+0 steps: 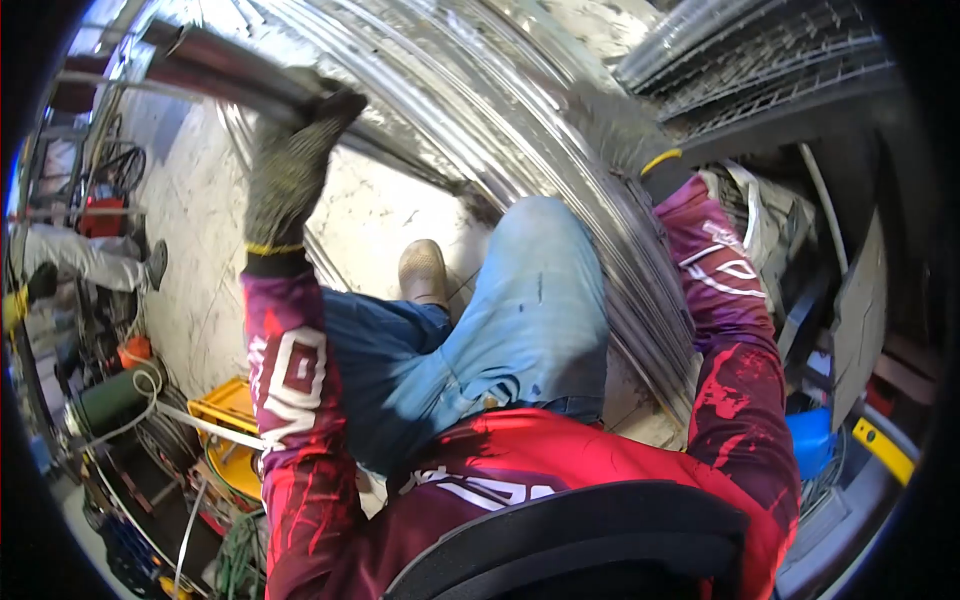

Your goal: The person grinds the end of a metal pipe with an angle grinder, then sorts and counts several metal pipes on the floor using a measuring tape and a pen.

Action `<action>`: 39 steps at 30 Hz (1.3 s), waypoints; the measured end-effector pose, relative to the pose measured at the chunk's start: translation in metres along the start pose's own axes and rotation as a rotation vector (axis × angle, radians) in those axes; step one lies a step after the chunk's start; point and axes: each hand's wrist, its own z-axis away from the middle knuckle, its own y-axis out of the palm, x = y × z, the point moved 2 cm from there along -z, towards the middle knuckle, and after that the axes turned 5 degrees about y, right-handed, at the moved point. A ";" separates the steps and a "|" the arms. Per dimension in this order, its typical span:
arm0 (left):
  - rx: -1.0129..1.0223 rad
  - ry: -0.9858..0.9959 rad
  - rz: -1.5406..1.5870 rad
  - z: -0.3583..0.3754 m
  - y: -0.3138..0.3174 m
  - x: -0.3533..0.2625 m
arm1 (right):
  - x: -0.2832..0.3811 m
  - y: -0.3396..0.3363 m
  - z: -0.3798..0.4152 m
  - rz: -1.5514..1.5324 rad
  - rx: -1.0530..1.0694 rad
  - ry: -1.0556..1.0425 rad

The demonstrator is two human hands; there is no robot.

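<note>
My left hand, in a grey knit glove with a yellow cuff edge, is closed around metal tubes. Their ends stick out toward the upper left, slightly blurred, and a dark length runs on past the hand toward the lower right. A long bundle of shiny metal bars crosses the floor diagonally, passing beside my right knee. Over the bundle's right side is my right hand, gloved the same way. Motion smears its fingers, so whether it grips a bar cannot be made out.
Wire mesh racks stand at the upper right. Bags, a blue object and a yellow level lie on the right. At left are a green cylinder, a yellow tool frame, cables and another person's leg.
</note>
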 end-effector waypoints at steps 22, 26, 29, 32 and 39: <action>-0.189 0.133 0.064 -0.018 0.019 -0.032 | 0.205 -0.096 -0.033 -1.134 -0.162 -0.195; -0.194 0.126 0.200 -0.017 0.014 -0.024 | 0.207 -0.057 -0.032 -1.004 -0.304 -0.153; -0.144 0.072 0.042 -0.015 0.005 -0.024 | 0.212 -0.048 -0.032 -1.032 -0.335 -0.120; -0.209 0.099 -0.017 -0.010 0.003 -0.020 | 0.226 -0.065 -0.031 -0.859 -0.357 -0.135; 0.036 0.089 0.258 -0.008 0.003 -0.043 | 0.229 -0.075 -0.045 -0.529 -0.579 -0.371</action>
